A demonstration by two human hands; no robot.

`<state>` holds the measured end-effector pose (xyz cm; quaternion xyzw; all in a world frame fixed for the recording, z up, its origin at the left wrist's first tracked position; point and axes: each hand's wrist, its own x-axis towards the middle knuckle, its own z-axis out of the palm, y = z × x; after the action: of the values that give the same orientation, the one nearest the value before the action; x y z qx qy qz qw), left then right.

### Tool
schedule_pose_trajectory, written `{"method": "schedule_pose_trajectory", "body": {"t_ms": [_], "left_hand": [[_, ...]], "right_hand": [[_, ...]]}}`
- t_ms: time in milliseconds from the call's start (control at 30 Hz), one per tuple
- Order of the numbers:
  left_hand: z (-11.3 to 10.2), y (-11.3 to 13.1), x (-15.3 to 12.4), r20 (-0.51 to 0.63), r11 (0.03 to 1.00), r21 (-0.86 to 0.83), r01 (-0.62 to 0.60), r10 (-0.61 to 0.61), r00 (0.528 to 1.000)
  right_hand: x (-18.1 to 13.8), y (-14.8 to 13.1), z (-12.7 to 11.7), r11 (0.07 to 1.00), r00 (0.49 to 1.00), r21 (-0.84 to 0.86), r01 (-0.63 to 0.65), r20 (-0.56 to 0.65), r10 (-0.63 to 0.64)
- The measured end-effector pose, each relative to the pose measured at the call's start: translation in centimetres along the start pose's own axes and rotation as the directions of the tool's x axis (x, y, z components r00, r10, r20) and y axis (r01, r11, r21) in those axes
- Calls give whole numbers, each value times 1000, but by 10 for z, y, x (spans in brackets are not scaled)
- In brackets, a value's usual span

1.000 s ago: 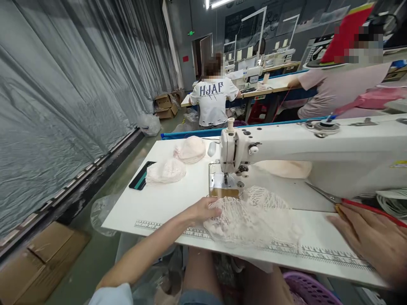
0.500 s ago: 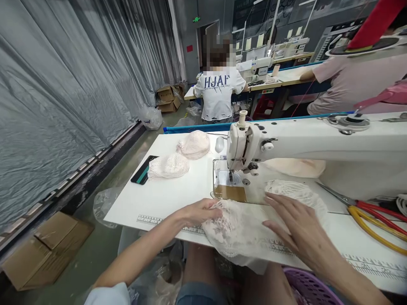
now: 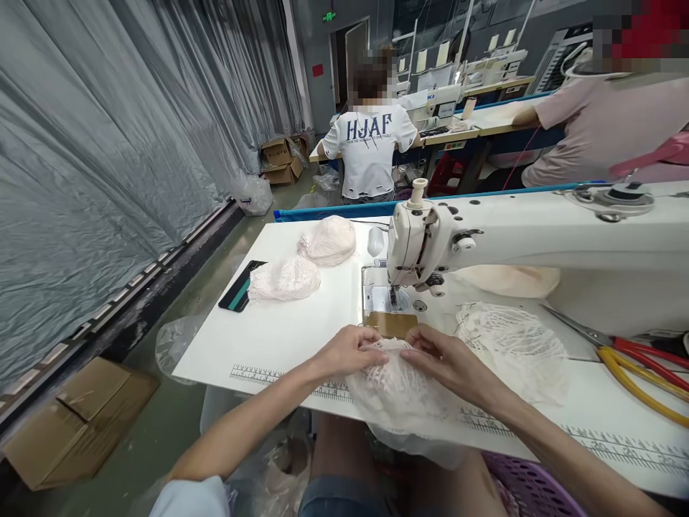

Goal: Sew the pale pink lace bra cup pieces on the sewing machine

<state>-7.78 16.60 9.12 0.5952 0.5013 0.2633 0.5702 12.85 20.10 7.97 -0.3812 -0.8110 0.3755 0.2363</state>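
Observation:
A pale pink lace piece (image 3: 401,391) lies at the near edge of the white sewing table (image 3: 291,334). My left hand (image 3: 349,350) pinches its far edge on the left. My right hand (image 3: 449,359) grips the same edge on the right, fingers closed. Both hands sit just in front of the needle plate (image 3: 385,301) of the white sewing machine (image 3: 517,237). A second lace piece (image 3: 514,345) lies to the right, under the machine arm.
Two more lace cups (image 3: 285,278) (image 3: 328,240) and a dark phone-like slab (image 3: 241,286) lie at the table's far left. Scissors with red and yellow handles (image 3: 629,355) rest at right. Two other people work at benches behind. A purple basket (image 3: 532,488) stands below.
My right hand came in from the scissors at far right, crossed the lace, and now grips its far edge beside my left hand. The lace has been gathered toward the needle plate.

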Motion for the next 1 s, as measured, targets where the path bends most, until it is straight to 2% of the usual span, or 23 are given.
{"method": "schedule_pose_trajectory", "body": {"t_ms": [100,233,333,433,533,600,633,700,767,867,1000], "left_hand": [[3,2,1,-28,987,153,-53,58,998],[-1,8,-1,77,985,151,-84,72,994],[-7,10,-1,135,983,173,-57,34,990],[-9,8,2,54,935,348,-64,48,997],[-4,4,8,-137,771,636,-29,149,979],[2,1,11,-212,602,799,-13,300,930],[5,0,13,-202,522,852,-33,387,900],[9,-3,18,-103,392,910,-132,525,845],[9,-7,25,31,292,925,-243,580,814],[5,-12,39,147,203,933,-297,539,830],[-1,-16,55,151,196,943,-268,464,873]], "right_hand": [[1,1,-1,1000,999,12,7,48,-8],[1,1,-3,995,994,89,-34,104,25],[1,3,-4,993,996,93,-73,58,68],[5,10,-3,998,998,-18,-58,-8,58],[12,18,-1,979,996,-190,-70,-62,60],[18,22,0,962,994,-256,-94,-85,74],[20,23,-1,956,992,-273,-104,-92,82],[25,25,-3,947,990,-297,-121,-101,95],[30,26,-6,936,989,-325,-133,-108,102],[36,33,-10,917,989,-375,-133,-115,97],[40,46,-13,868,985,-475,-143,-151,80]]}}
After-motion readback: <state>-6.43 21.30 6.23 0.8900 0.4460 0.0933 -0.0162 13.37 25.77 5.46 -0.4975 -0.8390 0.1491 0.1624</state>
